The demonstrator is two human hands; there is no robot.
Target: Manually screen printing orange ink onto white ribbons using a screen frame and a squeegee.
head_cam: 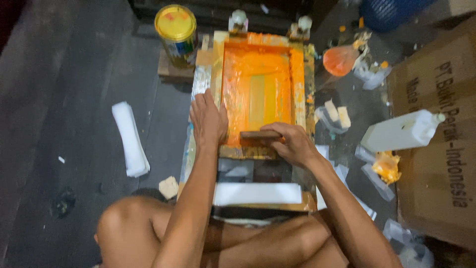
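A wooden printing frame (302,74) with an orange-inked screen lies on the dark floor in front of my crossed legs. My left hand (208,121) presses flat on the frame's left near corner, fingers together. My right hand (292,144) grips a brown wooden squeegee (258,134) that rests across the near end of the orange screen. A white sheet stack (258,193) lies under the frame's near edge, just above my knees.
A yellow-lidded paint can (176,32) stands at the back left on a wood block. A white folded stack (130,139) lies to the left. To the right are an orange ink bag (339,60), a white plastic jug (401,131), scraps and a cardboard box (441,149).
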